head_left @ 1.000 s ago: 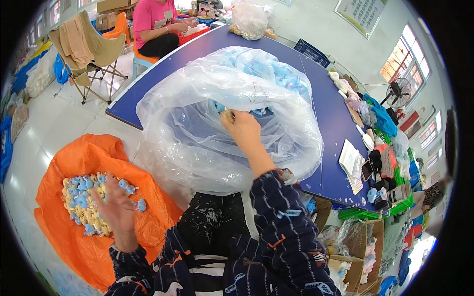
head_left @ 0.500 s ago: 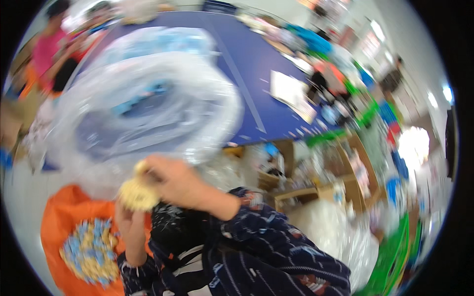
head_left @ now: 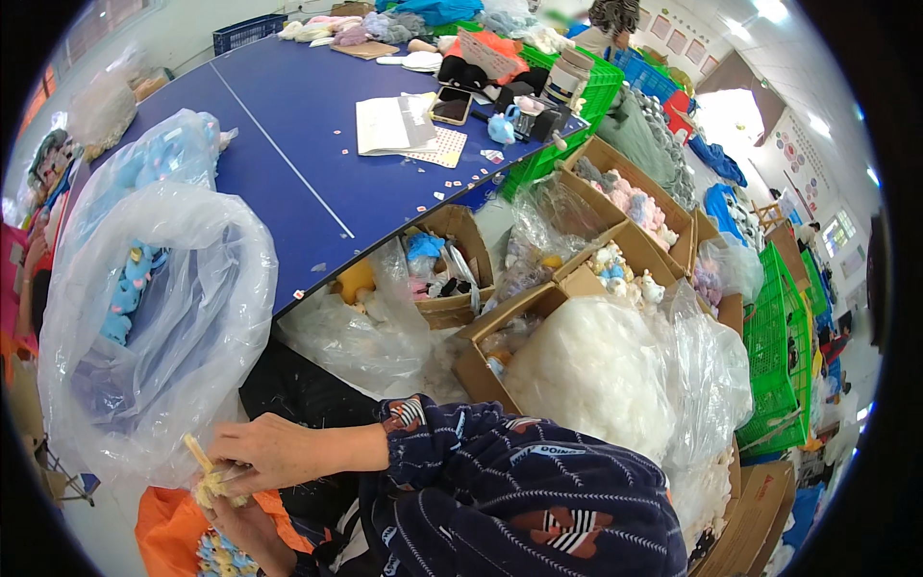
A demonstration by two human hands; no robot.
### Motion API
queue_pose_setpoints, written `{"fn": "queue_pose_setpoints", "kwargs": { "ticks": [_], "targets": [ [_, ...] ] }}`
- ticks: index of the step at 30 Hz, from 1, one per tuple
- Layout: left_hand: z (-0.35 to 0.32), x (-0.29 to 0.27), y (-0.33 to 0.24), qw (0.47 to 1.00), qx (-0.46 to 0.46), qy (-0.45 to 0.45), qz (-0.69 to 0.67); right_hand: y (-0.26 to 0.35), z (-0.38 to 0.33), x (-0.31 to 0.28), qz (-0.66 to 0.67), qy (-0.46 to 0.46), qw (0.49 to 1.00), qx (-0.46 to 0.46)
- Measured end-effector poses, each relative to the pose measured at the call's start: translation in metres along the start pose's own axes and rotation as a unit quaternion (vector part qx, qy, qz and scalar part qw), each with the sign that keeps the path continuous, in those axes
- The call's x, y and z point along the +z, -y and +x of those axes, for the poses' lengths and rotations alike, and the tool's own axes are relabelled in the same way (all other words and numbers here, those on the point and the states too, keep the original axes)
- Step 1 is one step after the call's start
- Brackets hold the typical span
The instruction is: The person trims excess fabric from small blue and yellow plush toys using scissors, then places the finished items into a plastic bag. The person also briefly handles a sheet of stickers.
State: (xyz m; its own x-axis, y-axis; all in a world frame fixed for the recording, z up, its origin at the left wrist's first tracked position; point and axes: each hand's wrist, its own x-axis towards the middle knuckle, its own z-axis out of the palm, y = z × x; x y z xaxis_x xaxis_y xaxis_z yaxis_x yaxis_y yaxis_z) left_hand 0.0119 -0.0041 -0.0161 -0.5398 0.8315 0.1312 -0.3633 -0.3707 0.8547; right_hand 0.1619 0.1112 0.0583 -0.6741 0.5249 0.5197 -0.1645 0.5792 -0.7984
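Note:
Low on the left, my right hand (head_left: 269, 450) closes over a small pale yellow plush piece (head_left: 205, 490). A thin yellow strip of it sticks up past the fingers. From below, my left hand (head_left: 248, 527) grips the same piece, its fingers partly hidden. Something thin and shiny shows at my right fingertips, too small to name. Beneath the hands an orange bag (head_left: 163, 529) holds many small blue and yellow plush pieces (head_left: 221, 558). Just beyond my hands stands a large clear plastic bag (head_left: 245, 260) with blue plush toys (head_left: 125, 293) inside.
A blue table (head_left: 288, 106) carries papers (head_left: 389, 127), a phone (head_left: 451, 106) and a jar (head_left: 569, 77). To the right are cardboard boxes (head_left: 481, 370) of plush toys, a bag of white stuffing (head_left: 596, 370) and green crates (head_left: 779, 351). Another person (head_left: 611, 24) is at the back.
The view has swung right, so my hands and the orange bag appear lower in the picture. The yellow piece, earlier with its round face showing, is now more covered by my fingers.

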Motion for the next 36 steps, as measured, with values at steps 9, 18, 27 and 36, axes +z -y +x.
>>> {"fn": "queue_pose_setpoints", "kwargs": {
  "ticks": [9,18,27,36],
  "targets": [
    [-0.008,0.027,-0.011,0.995,0.036,0.055,0.069,-0.001,-0.021,0.002,0.013,-0.024,1.0,0.01],
    [-0.017,0.014,-0.018,0.981,0.087,0.111,0.13,0.007,-0.028,0.007,0.065,0.014,0.998,0.004],
    [-0.023,0.022,-0.027,0.977,0.113,0.133,0.121,0.004,-0.032,0.017,0.078,0.0,0.996,-0.042],
    [-0.024,0.026,-0.027,0.98,0.103,0.111,0.132,0.013,-0.035,0.008,0.061,-0.015,0.997,-0.035]
  ]
}}
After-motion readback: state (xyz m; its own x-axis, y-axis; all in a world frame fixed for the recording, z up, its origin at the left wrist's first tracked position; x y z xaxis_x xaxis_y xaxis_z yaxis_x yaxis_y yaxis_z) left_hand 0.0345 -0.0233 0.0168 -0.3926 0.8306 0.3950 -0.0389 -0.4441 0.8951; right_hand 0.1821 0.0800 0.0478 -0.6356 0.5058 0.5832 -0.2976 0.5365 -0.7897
